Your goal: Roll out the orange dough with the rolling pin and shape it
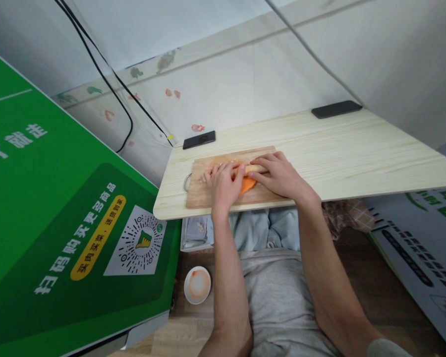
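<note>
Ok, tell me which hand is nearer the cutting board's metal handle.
Left. The left hand is over the cutting board, a little to the right of the metal handle; the right hand is farther right, toward the board's other end.

Your pale wood-grain bench [357, 153], white wall [226, 94] behind
On your left, a flat green lettered panel [63, 213]; below, brown wood-plank floor [375, 277].

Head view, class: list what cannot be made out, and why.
Head view:
Orange sheet: full outline, partly hidden by left hand and rolling pin.
Bowl: its orange spot, too small to identify.
Green panel: cut off by left edge.
Right panel: small print, blurred.
</note>
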Demonstrator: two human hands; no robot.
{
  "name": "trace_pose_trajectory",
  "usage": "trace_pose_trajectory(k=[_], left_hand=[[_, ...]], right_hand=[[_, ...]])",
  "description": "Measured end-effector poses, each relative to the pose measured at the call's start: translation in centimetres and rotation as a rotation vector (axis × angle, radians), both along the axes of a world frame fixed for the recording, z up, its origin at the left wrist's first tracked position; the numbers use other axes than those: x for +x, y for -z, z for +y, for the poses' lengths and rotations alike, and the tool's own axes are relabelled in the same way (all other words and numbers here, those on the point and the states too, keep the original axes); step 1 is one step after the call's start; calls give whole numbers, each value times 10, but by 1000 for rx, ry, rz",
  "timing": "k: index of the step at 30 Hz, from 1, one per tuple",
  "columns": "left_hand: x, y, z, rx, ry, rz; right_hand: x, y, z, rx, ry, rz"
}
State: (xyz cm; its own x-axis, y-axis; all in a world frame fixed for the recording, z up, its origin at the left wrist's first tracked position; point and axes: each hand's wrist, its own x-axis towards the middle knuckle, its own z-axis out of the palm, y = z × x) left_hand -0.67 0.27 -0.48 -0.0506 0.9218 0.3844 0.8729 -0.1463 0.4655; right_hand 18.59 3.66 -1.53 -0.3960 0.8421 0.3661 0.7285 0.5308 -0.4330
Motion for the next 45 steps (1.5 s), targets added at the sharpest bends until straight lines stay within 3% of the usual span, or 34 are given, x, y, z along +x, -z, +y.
trace_pose_trajectory(k=[45], left_hand=[[0, 1, 1, 14, 1, -1]], right_hand=[[3, 3, 4, 9, -31, -28]])
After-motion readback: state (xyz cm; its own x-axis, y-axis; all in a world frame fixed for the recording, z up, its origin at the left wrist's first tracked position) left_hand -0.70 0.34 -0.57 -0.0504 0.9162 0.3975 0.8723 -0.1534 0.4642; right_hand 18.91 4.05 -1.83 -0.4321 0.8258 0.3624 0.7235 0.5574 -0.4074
